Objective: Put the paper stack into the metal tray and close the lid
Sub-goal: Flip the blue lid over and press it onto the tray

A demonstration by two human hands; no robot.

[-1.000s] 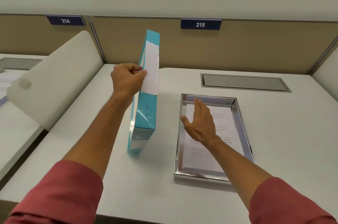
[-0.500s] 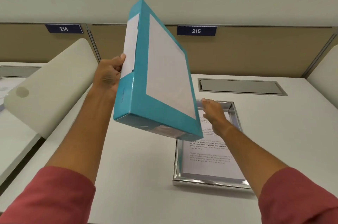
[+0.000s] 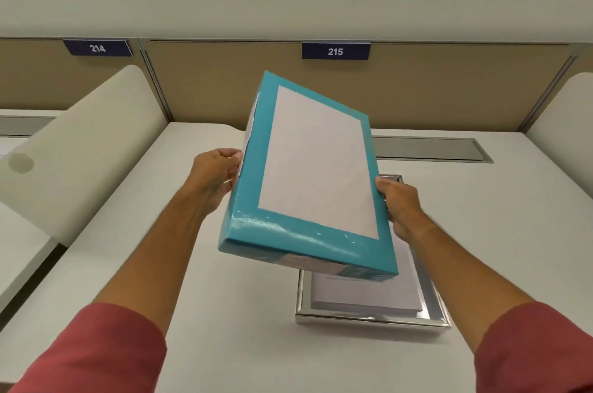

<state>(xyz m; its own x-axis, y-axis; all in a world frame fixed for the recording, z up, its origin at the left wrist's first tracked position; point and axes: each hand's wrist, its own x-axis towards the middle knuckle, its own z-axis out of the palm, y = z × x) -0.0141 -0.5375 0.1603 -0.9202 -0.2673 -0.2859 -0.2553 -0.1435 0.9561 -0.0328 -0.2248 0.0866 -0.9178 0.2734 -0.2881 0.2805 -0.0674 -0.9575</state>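
Observation:
A teal lid (image 3: 309, 174) with a white panel on its face hangs tilted in the air above the desk. My left hand (image 3: 215, 176) grips its left edge and my right hand (image 3: 398, 203) grips its right edge. Below and partly hidden by the lid lies the shiny metal tray (image 3: 372, 317), with the white paper stack (image 3: 369, 293) resting inside it. Only the tray's near end and a far corner show.
The white desk (image 3: 240, 328) ends at a tan partition with a label "215" (image 3: 335, 51). A grey cable hatch (image 3: 430, 149) sits at the back right. Curved white dividers stand at left (image 3: 86, 142) and right (image 3: 564, 123).
The lid has swung from upright on the desk to tilted over the tray. My right hand moved from above the tray's paper onto the lid's right edge.

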